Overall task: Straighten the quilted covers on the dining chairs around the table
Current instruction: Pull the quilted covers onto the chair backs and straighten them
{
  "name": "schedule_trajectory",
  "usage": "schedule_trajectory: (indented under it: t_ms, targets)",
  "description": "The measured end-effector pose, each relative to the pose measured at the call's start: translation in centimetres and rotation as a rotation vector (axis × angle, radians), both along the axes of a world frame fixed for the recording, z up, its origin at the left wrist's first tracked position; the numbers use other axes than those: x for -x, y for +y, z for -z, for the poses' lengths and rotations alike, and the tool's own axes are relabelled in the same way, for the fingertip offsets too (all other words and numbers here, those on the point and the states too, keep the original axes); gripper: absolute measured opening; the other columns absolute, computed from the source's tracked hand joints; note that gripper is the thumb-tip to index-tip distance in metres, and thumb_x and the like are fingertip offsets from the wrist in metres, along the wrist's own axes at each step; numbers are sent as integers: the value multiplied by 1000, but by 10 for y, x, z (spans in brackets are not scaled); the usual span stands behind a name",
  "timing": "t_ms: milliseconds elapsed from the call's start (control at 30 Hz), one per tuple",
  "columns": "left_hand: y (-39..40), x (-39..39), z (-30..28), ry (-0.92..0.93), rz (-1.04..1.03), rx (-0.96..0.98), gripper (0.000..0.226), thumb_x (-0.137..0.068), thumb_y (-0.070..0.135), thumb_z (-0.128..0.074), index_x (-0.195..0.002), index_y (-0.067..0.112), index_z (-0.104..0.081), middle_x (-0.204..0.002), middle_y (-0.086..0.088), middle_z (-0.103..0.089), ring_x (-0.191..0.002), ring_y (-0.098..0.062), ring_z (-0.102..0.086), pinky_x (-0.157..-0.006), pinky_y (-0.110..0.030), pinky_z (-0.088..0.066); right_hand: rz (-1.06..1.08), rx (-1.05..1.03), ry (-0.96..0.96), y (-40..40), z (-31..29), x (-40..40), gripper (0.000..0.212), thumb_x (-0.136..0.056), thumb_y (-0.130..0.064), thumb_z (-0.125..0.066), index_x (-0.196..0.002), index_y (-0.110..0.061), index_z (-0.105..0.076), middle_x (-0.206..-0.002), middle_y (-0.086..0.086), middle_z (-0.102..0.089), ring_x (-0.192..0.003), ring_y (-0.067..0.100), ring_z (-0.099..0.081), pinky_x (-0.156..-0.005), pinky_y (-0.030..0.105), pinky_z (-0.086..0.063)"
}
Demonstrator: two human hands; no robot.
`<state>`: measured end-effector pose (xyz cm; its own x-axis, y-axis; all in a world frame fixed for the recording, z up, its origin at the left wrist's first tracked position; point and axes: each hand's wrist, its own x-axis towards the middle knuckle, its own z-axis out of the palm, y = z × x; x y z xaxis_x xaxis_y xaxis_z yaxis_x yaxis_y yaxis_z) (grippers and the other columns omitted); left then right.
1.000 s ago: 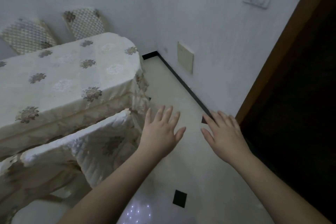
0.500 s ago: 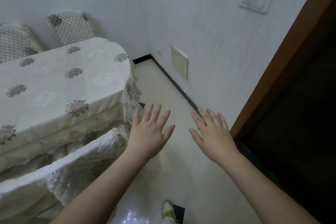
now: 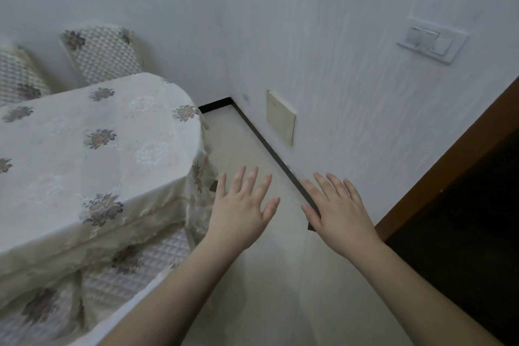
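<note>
My left hand (image 3: 241, 211) and my right hand (image 3: 337, 211) are stretched out in front of me over the floor, palms down, fingers spread, holding nothing. To the left stands the dining table (image 3: 84, 154) under a cream cloth with flower motifs. A chair with a quilted cover (image 3: 123, 275) is tucked under the near edge of the table, below my left forearm. Two more chairs with quilted covers stand against the far wall, one (image 3: 104, 56) behind the table's far corner and one (image 3: 16, 76) at the left edge of the view.
A white wall runs along the right with a light switch (image 3: 432, 42) and a cream cover plate (image 3: 280, 116) low down. A dark doorway with a brown frame (image 3: 449, 149) lies at the right. Pale floor (image 3: 238, 143) stretches between table and wall.
The view has moved forward along the table. The near chair has slid lower in the frame, and both hands stay spread and empty.
</note>
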<state>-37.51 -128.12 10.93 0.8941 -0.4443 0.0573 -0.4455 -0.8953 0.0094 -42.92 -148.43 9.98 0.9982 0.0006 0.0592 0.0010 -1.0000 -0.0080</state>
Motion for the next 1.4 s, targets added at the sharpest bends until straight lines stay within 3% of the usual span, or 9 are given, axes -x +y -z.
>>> schedule_trajectory:
  t_ms: [133, 267, 500, 600, 700, 933, 1167, 1267, 1400]
  targets:
    - [-27, -59, -1, 20, -29, 10, 67, -91, 64, 1, -151, 36, -10, -161, 3, -8, -147, -20, 2, -117, -50, 3, 5, -11, -9, -36, 1, -50, 61, -96, -53, -16, -147, -23, -33, -152, 2, -35, -140, 24, -28, -116, 45, -16]
    - [-64, -115, -8, 3, -45, -21, 63, -94, 63, -8, -151, 37, -9, -161, 4, -6, -147, -18, 2, -117, -50, 2, -18, -61, -20, -73, 4, -111, 61, -96, -52, -18, -145, -22, -37, -149, 4, -39, -139, 26, -32, -115, 47, -21]
    - [-117, -178, -21, 52, -136, -12, 63, -93, 62, -5, -151, 37, -5, -161, 4, -4, -147, -16, 4, -118, -48, 2, -102, -84, -38, -126, -9, -208, 63, -95, -53, -12, -149, -25, -26, -154, 3, -30, -142, 24, -23, -116, 43, -11]
    - [-120, -207, -22, 20, -184, -17, 67, -90, 64, 0, -151, 37, -8, -161, 3, -9, -147, -17, -1, -118, -48, -2, -144, -90, -57, -132, -14, -248, 60, -96, -51, -16, -147, -22, -30, -151, 4, -35, -140, 26, -27, -115, 45, -15]
    - [-119, -240, -21, 34, -221, -16, 64, -93, 63, -6, -151, 36, -11, -160, 3, -11, -147, -17, -1, -118, -48, 0, -181, -110, -77, -125, -18, -288, 58, -95, -49, -23, -143, -19, -37, -146, 7, -42, -135, 27, -35, -112, 47, -24]
    - [-91, -348, -29, -36, -261, -14, 67, -90, 64, -5, -150, 35, -15, -160, 1, -13, -147, -20, -3, -117, -51, -1, -256, -94, -58, -84, -13, -403, 62, -93, -52, -22, -144, -20, -37, -148, 6, -41, -136, 27, -35, -111, 48, -24]
    - [-36, -442, -33, -4, -319, -26, 73, -84, 63, 2, -150, 35, -12, -160, 2, -12, -147, -24, -4, -116, -54, -6, -301, -125, -19, -32, -19, -508, 71, -87, -58, -7, -148, -27, -25, -158, 2, -18, -144, 23, -17, -111, 42, -26]
    - [-15, -489, -43, 19, -344, 33, 62, -94, 61, -15, -150, 34, -11, -160, 2, -10, -147, -21, -4, -114, -54, -10, -314, -128, -48, -14, -30, -554, 73, -87, -58, -7, -146, -25, -33, -157, 4, -23, -143, 25, -21, -112, 43, -25]
    - [0, -545, -57, -25, -339, 37, 62, -95, 60, -20, -151, 33, -11, -160, 1, -13, -147, -20, -6, -113, -52, -12, -330, -114, -103, -1, -42, -615, 68, -90, -55, -16, -139, -19, -46, -150, 9, -37, -136, 30, -35, -109, 46, -29]
